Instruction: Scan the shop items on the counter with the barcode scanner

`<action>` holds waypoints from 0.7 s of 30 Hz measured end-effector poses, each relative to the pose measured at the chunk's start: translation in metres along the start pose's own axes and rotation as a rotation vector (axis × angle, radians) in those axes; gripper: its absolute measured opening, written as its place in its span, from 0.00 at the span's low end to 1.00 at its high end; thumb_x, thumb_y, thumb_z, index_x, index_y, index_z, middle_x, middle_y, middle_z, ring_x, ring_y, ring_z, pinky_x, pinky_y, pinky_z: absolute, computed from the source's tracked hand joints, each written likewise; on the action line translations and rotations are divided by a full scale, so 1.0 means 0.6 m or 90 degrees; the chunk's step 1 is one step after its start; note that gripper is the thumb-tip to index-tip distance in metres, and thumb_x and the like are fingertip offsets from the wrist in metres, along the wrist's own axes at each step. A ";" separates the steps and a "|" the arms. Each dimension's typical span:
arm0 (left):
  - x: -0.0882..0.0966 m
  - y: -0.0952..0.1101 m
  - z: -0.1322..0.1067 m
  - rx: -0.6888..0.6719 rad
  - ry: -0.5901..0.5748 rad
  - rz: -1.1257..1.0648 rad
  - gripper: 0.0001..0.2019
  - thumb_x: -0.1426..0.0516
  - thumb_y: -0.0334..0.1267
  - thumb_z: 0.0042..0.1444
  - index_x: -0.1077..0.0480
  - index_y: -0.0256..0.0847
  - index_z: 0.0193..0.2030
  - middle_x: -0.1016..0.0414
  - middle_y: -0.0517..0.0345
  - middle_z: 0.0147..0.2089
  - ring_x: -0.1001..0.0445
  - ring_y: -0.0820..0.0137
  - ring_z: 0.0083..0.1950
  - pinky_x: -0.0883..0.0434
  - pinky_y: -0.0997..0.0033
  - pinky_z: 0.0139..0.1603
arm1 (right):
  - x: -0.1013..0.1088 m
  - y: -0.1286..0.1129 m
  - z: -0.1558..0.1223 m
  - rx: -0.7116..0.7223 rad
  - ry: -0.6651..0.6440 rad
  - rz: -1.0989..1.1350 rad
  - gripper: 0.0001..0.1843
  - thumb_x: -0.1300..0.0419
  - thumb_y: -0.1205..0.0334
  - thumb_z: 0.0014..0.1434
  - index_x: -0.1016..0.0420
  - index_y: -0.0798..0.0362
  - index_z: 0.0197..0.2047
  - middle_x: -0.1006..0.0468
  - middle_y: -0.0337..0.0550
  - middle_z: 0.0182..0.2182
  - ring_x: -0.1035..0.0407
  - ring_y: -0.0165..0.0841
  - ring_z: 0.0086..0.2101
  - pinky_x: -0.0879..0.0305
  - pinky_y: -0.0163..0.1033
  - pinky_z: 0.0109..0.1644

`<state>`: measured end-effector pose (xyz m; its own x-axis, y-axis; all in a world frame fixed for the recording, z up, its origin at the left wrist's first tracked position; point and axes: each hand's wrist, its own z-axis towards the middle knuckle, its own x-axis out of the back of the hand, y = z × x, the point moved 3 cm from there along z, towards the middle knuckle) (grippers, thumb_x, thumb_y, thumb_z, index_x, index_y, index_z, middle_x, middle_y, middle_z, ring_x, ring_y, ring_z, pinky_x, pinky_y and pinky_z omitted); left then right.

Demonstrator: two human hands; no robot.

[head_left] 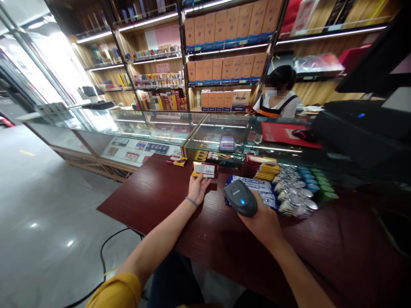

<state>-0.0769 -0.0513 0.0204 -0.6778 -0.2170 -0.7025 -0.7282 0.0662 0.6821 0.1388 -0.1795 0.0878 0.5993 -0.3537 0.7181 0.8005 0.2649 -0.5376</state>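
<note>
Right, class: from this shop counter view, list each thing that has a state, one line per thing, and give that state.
Left hand, open, fingertips against the packet
Barcoded packet, lying flat, label up
Right hand, closed around the scanner
Handheld barcode scanner, held, blue light lit
Black floor cable, slack, curving
Person behind the counter, wearing a face mask

Counted from over here: two hands [197, 189], one scanner [240, 197], one pack [204, 170] on the table [141, 201], two stacks [252, 190] next to it, and one other person [278, 96] back behind the two glass cases [105, 124].
</note>
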 end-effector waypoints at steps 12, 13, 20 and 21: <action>-0.003 0.006 -0.008 -0.021 -0.024 -0.032 0.12 0.41 0.29 0.62 0.35 0.45 0.49 0.22 0.54 0.55 0.20 0.68 0.54 0.27 0.56 0.63 | -0.020 0.020 -0.002 0.034 -0.137 -0.026 0.27 0.40 0.54 0.58 0.32 0.47 0.60 0.16 0.45 0.35 0.19 0.49 0.37 0.30 0.43 0.35; -0.003 0.006 -0.008 -0.025 -0.029 -0.036 0.12 0.41 0.28 0.62 0.35 0.45 0.49 0.22 0.54 0.55 0.20 0.68 0.54 0.27 0.56 0.63 | -0.020 0.020 -0.002 0.034 -0.136 -0.024 0.27 0.40 0.54 0.58 0.32 0.47 0.60 0.16 0.46 0.35 0.19 0.49 0.38 0.29 0.43 0.35; 0.002 0.004 0.002 -0.022 0.007 -0.001 0.13 0.39 0.31 0.60 0.35 0.45 0.49 0.21 0.57 0.47 0.19 0.71 0.45 0.25 0.57 0.59 | -0.024 0.027 -0.006 0.014 -0.071 -0.050 0.29 0.38 0.55 0.54 0.35 0.45 0.60 0.17 0.40 0.31 0.20 0.46 0.31 0.35 0.40 0.30; 0.002 0.004 0.003 -0.026 0.004 0.008 0.13 0.38 0.32 0.59 0.35 0.45 0.48 0.21 0.57 0.47 0.19 0.71 0.44 0.25 0.58 0.58 | -0.024 0.028 -0.006 0.010 -0.069 -0.048 0.29 0.38 0.55 0.54 0.35 0.45 0.59 0.17 0.40 0.31 0.20 0.46 0.31 0.35 0.40 0.30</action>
<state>-0.0798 -0.0495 0.0206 -0.6862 -0.2225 -0.6925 -0.7147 0.0295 0.6988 0.1436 -0.1730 0.0671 0.5338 -0.2741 0.7999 0.8423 0.2559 -0.4744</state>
